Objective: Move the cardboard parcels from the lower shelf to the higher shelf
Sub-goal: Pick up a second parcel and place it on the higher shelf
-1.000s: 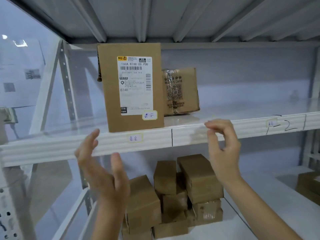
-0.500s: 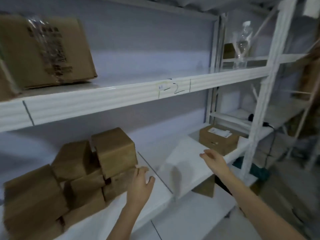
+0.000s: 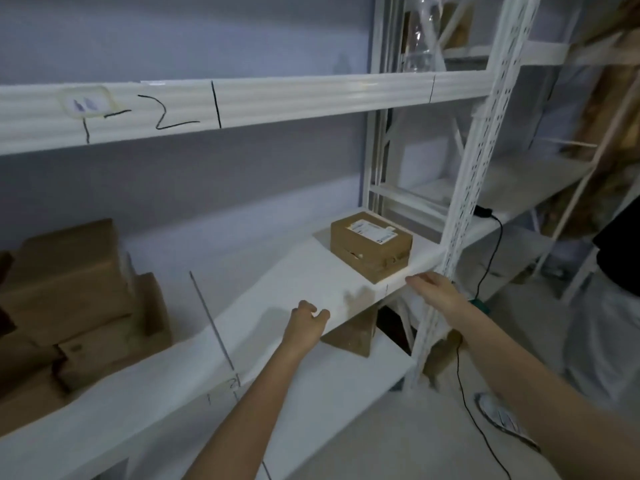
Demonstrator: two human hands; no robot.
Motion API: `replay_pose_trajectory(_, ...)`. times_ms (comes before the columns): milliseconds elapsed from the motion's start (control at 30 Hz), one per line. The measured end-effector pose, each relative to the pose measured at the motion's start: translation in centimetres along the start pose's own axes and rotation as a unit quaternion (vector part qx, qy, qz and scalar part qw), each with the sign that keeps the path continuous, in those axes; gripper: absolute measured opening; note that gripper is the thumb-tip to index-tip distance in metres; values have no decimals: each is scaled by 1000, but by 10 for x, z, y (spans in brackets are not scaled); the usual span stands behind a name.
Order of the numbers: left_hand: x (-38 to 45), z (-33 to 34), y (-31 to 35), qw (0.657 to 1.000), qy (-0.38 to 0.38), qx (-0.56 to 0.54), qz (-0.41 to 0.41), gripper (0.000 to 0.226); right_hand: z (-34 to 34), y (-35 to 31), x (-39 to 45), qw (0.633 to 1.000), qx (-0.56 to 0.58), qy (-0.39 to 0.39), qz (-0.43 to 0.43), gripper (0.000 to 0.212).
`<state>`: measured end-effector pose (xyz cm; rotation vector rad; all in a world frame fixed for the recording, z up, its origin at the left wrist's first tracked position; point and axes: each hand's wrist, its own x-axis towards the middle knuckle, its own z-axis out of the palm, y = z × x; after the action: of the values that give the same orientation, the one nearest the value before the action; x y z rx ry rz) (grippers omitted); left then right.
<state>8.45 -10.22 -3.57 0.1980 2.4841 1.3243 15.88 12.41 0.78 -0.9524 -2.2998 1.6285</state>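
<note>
A cardboard parcel [image 3: 371, 244] with a white label lies flat at the right end of the lower shelf [image 3: 263, 306]. My right hand [image 3: 437, 292] reaches toward it, fingers apart, just short of its front corner at the shelf's edge. My left hand [image 3: 305, 325] hovers empty over the shelf's front edge, fingers loosely curled, left of the parcel. A pile of several plain cardboard parcels [image 3: 74, 299] sits at the left of the same shelf. The higher shelf [image 3: 277, 98], marked "1-2", runs across the top.
A white perforated upright [image 3: 474, 174] stands right beside the labelled parcel. A brown box [image 3: 351, 332] sits on the shelf below. A black cable [image 3: 485, 271] hangs at the right. A person in a black top [image 3: 620, 251] stands at the far right.
The view has swung right and down, away from the upper shelf's parcels. Both hands dropped from the higher shelf and moved right toward the labelled parcel.
</note>
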Motion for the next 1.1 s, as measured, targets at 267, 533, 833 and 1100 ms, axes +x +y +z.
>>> replay_pose_trajectory(267,62,44,34,987,17,-143,-77,48,-12,-10,86,998,-38,28,-31,36)
replay_pose_trajectory(533,152,63,77,980,-25,-172,-101,65,-23,-36,178,999,-1,31,-31,47)
replay_pose_trajectory(833,200,91,119,979,-54,-161,-108,68,-29,-33,266,992,-41,-112,46,77)
replay_pose_trajectory(1100,208,120,135,974,-8,-173,-149,68,-32,-33,285,963,-64,-258,45,39)
